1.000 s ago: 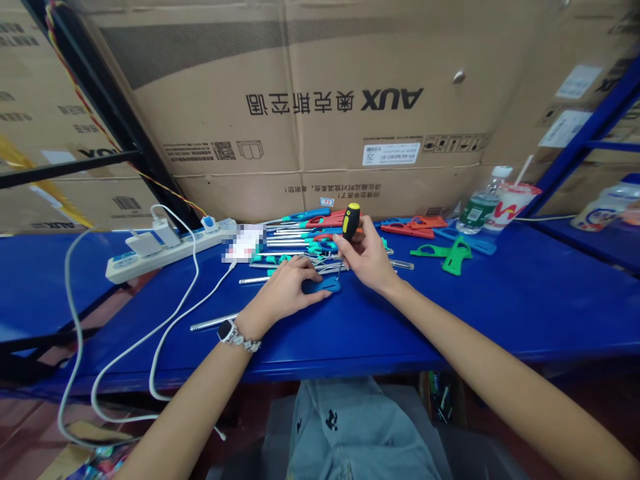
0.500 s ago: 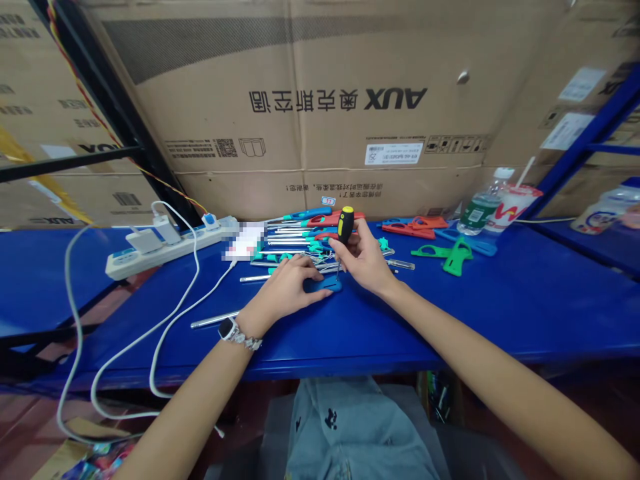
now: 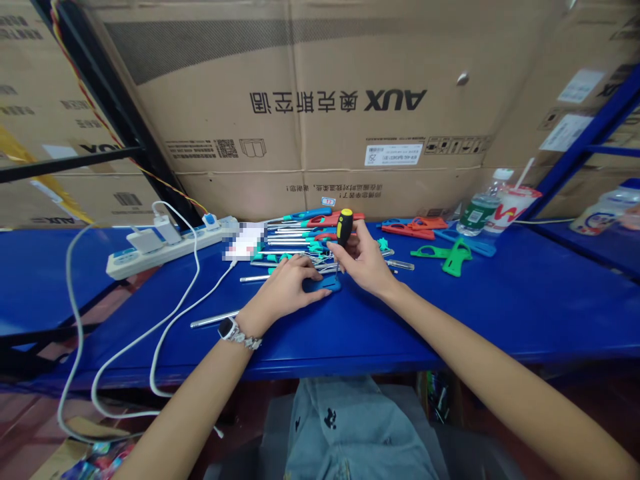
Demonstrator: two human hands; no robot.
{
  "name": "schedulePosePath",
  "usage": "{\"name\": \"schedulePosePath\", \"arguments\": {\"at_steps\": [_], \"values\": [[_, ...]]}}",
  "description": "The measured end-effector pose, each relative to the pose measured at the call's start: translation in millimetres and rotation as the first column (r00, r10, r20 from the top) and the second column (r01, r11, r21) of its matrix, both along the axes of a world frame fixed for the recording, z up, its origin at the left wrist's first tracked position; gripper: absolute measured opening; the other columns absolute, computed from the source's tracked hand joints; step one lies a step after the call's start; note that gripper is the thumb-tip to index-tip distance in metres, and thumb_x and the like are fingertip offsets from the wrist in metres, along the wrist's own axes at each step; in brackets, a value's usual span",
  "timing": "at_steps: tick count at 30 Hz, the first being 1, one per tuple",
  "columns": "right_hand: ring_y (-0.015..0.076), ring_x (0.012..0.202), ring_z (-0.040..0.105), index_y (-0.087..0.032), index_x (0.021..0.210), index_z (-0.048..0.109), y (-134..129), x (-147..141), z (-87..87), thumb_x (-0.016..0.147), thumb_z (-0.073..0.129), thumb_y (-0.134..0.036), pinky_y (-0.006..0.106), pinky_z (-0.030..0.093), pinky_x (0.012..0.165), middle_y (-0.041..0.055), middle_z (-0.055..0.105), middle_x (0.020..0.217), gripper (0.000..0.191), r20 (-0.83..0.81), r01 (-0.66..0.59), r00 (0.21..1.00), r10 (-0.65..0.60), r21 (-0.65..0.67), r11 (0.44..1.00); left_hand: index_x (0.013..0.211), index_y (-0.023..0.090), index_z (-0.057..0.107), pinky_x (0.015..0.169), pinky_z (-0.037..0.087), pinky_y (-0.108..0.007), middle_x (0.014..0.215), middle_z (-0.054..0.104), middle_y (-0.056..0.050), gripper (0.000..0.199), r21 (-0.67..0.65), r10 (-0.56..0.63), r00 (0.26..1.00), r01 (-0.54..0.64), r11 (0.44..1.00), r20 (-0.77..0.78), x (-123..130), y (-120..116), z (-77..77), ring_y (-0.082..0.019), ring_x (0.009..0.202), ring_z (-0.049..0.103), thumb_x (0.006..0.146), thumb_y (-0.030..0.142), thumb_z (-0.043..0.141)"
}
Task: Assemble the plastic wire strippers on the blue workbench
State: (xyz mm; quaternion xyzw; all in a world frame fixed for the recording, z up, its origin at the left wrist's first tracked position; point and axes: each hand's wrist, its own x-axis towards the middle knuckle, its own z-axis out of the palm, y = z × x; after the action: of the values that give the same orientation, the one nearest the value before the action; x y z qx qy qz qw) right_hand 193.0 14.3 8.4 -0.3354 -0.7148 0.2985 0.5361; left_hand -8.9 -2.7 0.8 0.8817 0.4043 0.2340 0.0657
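My left hand is closed on a blue plastic handle piece, pressing it flat against the blue tabletop. My right hand grips a screwdriver with a black and yellow handle. It stands nearly upright, its thin shaft pointing down at the right end of the blue piece. Whether the tip sits in a screw is too small to tell. Just behind both hands lie several silver metal tubes with teal tips, some joined to blue or red handles. One more silver tube rests by my left wrist.
Red handle shells and green ones lie to the right, near a water bottle and a paper cup with a straw. On the left are a power strip, white cables and a blurred-out phone-like item. Cardboard backs the table.
The screwdriver handle and my right hand have shifted very slightly. My left hand and the blue piece stay in place.
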Motion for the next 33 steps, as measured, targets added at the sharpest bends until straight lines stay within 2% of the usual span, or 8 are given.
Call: {"name": "schedulePosePath", "arguments": {"at_steps": [9, 13, 15, 17, 21, 25, 29, 33], "values": [[0.0202, 0.064, 0.065, -0.028, 0.105, 0.047, 0.3, 2.1, 3.7, 0.093, 0.064, -0.046, 0.037, 0.051, 0.057, 0.0012, 0.067, 0.078, 0.028, 0.017, -0.040, 0.999, 0.041, -0.033, 0.999, 0.094, 0.021, 0.075, 0.092, 0.047, -0.049, 0.102, 0.068, -0.008, 0.031, 0.002, 0.000, 1.000, 0.000, 1.000, -0.006, 0.5, 0.4, 0.4, -0.029, 0.100, 0.063, 0.087, 0.051, 0.073], [0.0191, 0.058, 0.063, -0.027, 0.114, 0.049, 1.3, 3.4, 7.5, 0.093, 0.064, -0.045, 0.037, 0.051, 0.056, 0.0011, 0.069, 0.076, 0.031, 0.041, -0.069, 0.996, 0.074, -0.101, 0.992, 0.094, 0.022, 0.075, 0.091, 0.049, -0.049, 0.102, 0.069, -0.008, 0.031, 0.025, -0.015, 1.000, 0.015, 1.000, -0.004, -2.7, 1.3, -2.8, -0.029, 0.100, 0.064, 0.086, 0.052, 0.074], [0.0186, 0.055, 0.062, -0.027, 0.115, 0.049, 1.5, 3.5, 7.8, 0.093, 0.064, -0.046, 0.036, 0.051, 0.055, 0.0003, 0.068, 0.074, 0.033, 0.044, -0.065, 0.997, 0.070, -0.109, 0.992, 0.099, 0.023, 0.074, 0.091, 0.050, -0.049, 0.103, 0.068, -0.008, 0.034, 0.050, -0.014, 0.999, 0.012, 0.999, 0.040, -2.6, 1.0, -0.8, -0.029, 0.099, 0.064, 0.087, 0.054, 0.072], [0.0186, 0.056, 0.062, -0.027, 0.113, 0.049, 1.6, 3.0, 6.9, 0.092, 0.065, -0.048, 0.035, 0.050, 0.054, -0.0003, 0.068, 0.073, 0.033, 0.029, -0.056, 0.998, 0.058, -0.083, 0.995, 0.106, 0.023, 0.072, 0.090, 0.051, -0.048, 0.104, 0.068, -0.008, 0.035, 0.082, -0.021, 0.986, 0.007, 0.997, 0.168, 1.9, 1.2, 6.8, -0.028, 0.099, 0.065, 0.089, 0.054, 0.069], [0.0195, 0.057, 0.062, -0.028, 0.107, 0.049, 3.2, 0.8, 3.3, 0.091, 0.067, -0.047, 0.035, 0.048, 0.053, -0.0010, 0.066, 0.071, 0.031, 0.012, -0.052, 0.999, 0.052, -0.041, 0.998, 0.111, 0.022, 0.066, 0.086, 0.053, -0.039, 0.108, 0.071, -0.009, 0.028, 0.102, -0.029, 0.836, -0.032, 0.994, 0.548, 28.3, 6.9, 35.8, -0.022, 0.095, 0.066, 0.092, 0.042, 0.067], [0.0203, 0.055, 0.060, -0.027, 0.100, 0.051, 6.0, -1.8, -0.2, 0.088, 0.069, -0.045, 0.036, 0.047, 0.052, -0.0004, 0.063, 0.067, 0.028, 0.040, 0.022, 0.999, -0.021, -0.035, 0.999, 0.093, 0.021, 0.066, 0.077, 0.052, -0.033, 0.091, 0.071, -0.004, 0.028, 0.047, -0.013, 0.715, -0.028, 0.999, 0.699, 61.6, 18.8, 58.6, -0.019, 0.083, 0.065, 0.079, 0.040, 0.082], [0.0212, 0.055, 0.060, -0.025, 0.114, 0.053, 3.9, -2.2, 0.8, 0.083, 0.075, -0.046, 0.036, 0.047, 0.051, -0.0019, 0.060, 0.063, 0.043, 0.053, 0.090, 0.995, -0.088, -0.022, 0.996, 0.077, 0.020, 0.067, 0.068, 0.051, -0.030, 0.076, 0.067, -0.001, 0.026, 0.025, -0.026, 0.616, 0.010, 1.000, 0.787, 74.5, 28.0, 59.1, -0.015, 0.071, 0.061, 0.077, 0.040, 0.083], [0.0185, 0.055, 0.061, -0.026, 0.119, 0.050, -0.6, 0.7, 7.0, 0.086, 0.073, -0.045, 0.034, 0.048, 0.051, -0.0016, 0.064, 0.070, 0.044, 0.008, -0.039, 0.999, 0.039, -0.064, 0.997, 0.094, 0.020, 0.076, 0.070, 0.055, -0.031, 0.086, 0.074, -0.004, 0.023, -0.032, -0.025, 0.566, 0.091, 0.995, 0.824, 67.9, 30.5, 52.8, -0.017, 0.075, 0.066, 0.082, 0.039, 0.080]]}}
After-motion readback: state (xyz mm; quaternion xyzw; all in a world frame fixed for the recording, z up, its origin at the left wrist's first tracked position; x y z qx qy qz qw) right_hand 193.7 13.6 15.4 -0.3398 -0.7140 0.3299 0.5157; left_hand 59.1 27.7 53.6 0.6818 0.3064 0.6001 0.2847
